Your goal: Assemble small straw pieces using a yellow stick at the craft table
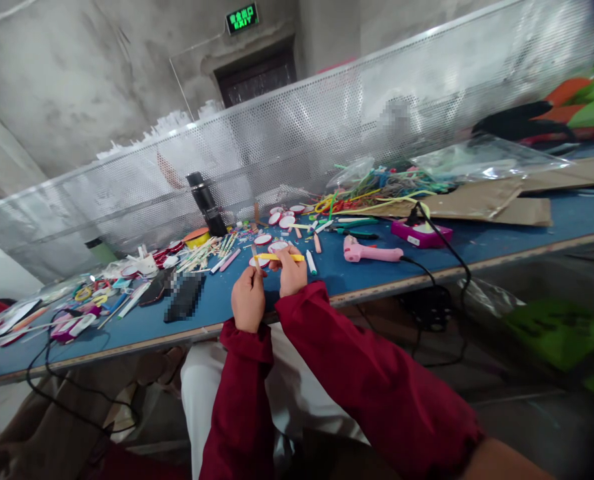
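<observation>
My left hand (248, 298) and my right hand (291, 270) are raised together over the near edge of the blue table (501, 233), both in red sleeves. Their fingers are closed on a yellow strip (279, 257) that runs sideways between them. A small red-and-white round piece (277, 247) sits just above the strip at my right fingertips. A thin pale stick (255, 255) stands up from my left fingers.
A pink glue gun (371, 252) lies right of my hands, its black cord running off the edge. A magenta box (421, 233), coloured pipe cleaners (371, 190), cardboard (497, 200), a black cylinder (207, 203) and scattered sticks surround them. Perforated metal screen (327, 127) behind.
</observation>
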